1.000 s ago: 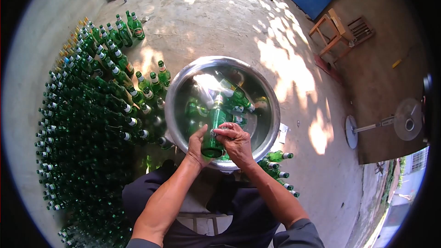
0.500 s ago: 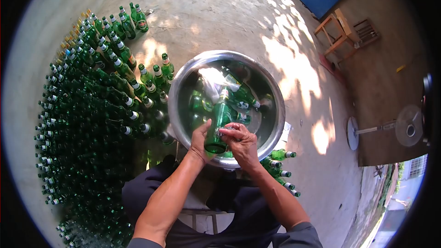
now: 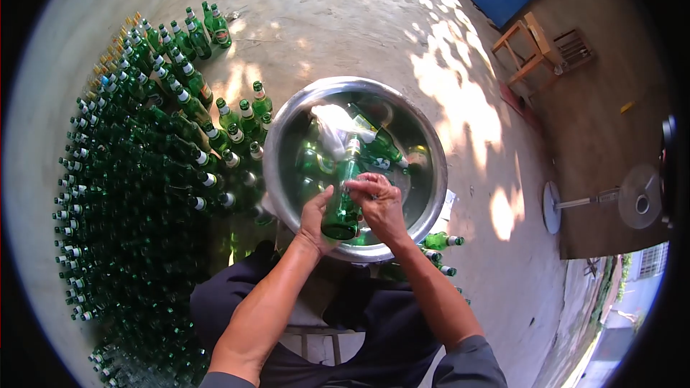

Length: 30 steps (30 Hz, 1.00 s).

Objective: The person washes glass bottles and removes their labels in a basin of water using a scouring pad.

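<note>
Left hand: in the head view, I see my left hand (image 3: 316, 221) curved around the lower part of the green bottle (image 3: 343, 208), the thumb along its side.
Right hand: my right hand (image 3: 379, 205) has its fingers bent and drawn together against the other side of this bottle; whether they pinch something small there, I cannot tell.
Green bottle: it is above the basin, inside the near rim, tilted, with the neck away from me and the base toward me.
Basin: the wide metal rim of the basin (image 3: 441, 165) surrounds both hands' fingers; several bottles (image 3: 386, 145) lie in the water, just beyond the right fingers.
Left edge: the crowd of standing bottles (image 3: 136, 194) comes very near to the rim, so this side is tight.
Right edge: a few lying bottles (image 3: 444, 241) are just beside the near right rim.
Floor: the concrete floor (image 3: 309, 43) spreads wide beyond the far rim, and on the right it reaches to the fan (image 3: 551, 208), well apart from the basin.
</note>
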Tool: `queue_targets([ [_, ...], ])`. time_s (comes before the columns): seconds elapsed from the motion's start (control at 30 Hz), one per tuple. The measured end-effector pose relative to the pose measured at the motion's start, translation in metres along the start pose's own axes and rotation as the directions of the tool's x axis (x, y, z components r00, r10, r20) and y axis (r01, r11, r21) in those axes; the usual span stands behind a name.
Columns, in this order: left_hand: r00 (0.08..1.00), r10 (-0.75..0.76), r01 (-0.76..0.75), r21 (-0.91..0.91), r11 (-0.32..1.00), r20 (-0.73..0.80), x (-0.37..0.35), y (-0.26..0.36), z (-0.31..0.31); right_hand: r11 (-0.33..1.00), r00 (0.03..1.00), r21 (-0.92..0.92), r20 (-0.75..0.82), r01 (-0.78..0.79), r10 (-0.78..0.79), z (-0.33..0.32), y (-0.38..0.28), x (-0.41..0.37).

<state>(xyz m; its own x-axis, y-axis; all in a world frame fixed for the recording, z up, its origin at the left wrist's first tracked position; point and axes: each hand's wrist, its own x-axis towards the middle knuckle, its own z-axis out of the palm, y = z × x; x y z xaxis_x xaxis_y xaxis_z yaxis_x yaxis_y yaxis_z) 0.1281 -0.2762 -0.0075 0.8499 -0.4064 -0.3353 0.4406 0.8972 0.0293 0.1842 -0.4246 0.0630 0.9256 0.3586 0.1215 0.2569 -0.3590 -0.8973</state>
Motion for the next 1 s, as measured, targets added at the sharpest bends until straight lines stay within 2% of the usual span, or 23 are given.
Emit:
queue_targets([
  [0.03,0.998,0.016,-0.012,0.067,0.998,-0.068,0.0,0.0,0.003,1.0,0.999,-0.007,-0.052,0.002,-0.003,0.003,0.013,0.015],
  [0.1,0.999,0.013,-0.011,0.056,0.998,-0.05,0.003,-0.001,-0.002,1.0,0.993,-0.009,-0.114,0.0,-0.001,0.006,0.014,0.025],
  [0.17,0.999,0.005,-0.004,0.036,0.999,-0.036,0.004,-0.002,-0.002,1.0,0.993,-0.012,-0.114,0.0,-0.002,0.008,0.014,0.024],
  [0.23,0.988,0.065,-0.06,0.037,0.998,-0.14,0.007,-0.004,-0.001,1.0,0.994,-0.021,-0.111,0.004,-0.007,0.006,0.012,0.02],
  [0.27,0.988,0.064,-0.06,0.037,0.998,-0.138,0.007,-0.003,-0.002,0.999,0.995,-0.04,-0.098,0.023,-0.027,0.005,0.01,0.013],
  [0.33,0.996,0.076,-0.078,-0.03,0.997,-0.037,0.006,-0.002,-0.007,0.998,0.995,-0.055,-0.085,0.038,-0.043,0.005,0.002,-0.006],
  [0.4,0.994,0.094,-0.096,-0.031,0.995,-0.051,0.007,-0.002,-0.008,0.996,0.997,0.058,0.001,-0.073,0.073,0.001,-0.016,-0.03],
  [0.47,0.992,0.125,-0.126,-0.062,0.99,-0.023,0.011,-0.002,-0.008,0.998,0.998,0.025,0.012,-0.065,0.065,0.001,-0.026,-0.042],
  [0.53,0.992,0.126,-0.127,-0.078,0.989,-0.009,0.013,-0.002,-0.008,0.991,0.995,0.1,-0.022,-0.092,0.095,0.004,-0.026,-0.045],
  [0.63,0.985,0.147,-0.148,0.002,0.989,-0.094,0.011,-0.003,-0.008,0.986,0.993,0.131,-0.057,-0.099,0.107,0.006,-0.007,-0.028],
  [0.7,0.995,0.097,-0.096,-0.087,0.992,0.005,0.007,0.0,-0.002,0.986,0.992,0.149,-0.097,-0.07,0.085,0.007,0.0,-0.014],
  [0.8,0.995,0.088,-0.087,-0.036,0.996,0.04,0.008,0.003,-0.01,0.989,0.99,0.145,-0.13,-0.043,0.062,0.011,0.009,-0.01],
  [0.83,0.993,0.118,-0.117,-0.029,0.993,0.011,0.013,0.002,-0.017,0.972,0.981,0.204,-0.133,-0.113,0.142,0.013,0.013,-0.014],
  [0.87,0.993,0.115,-0.115,-0.03,0.993,0.01,0.014,0.0,-0.015,0.972,0.98,0.203,-0.134,-0.115,0.144,0.011,0.004,-0.022],
  [0.93,0.984,0.144,-0.15,-0.051,0.987,-0.109,0.017,-0.002,-0.011,0.979,0.987,0.151,-0.069,-0.134,0.145,0.006,-0.013,-0.04],
  [1.0,0.983,0.14,-0.147,-0.053,0.988,-0.12,0.016,-0.002,-0.008,0.988,0.991,0.112,-0.055,-0.111,0.118,0.005,-0.011,-0.044],
])
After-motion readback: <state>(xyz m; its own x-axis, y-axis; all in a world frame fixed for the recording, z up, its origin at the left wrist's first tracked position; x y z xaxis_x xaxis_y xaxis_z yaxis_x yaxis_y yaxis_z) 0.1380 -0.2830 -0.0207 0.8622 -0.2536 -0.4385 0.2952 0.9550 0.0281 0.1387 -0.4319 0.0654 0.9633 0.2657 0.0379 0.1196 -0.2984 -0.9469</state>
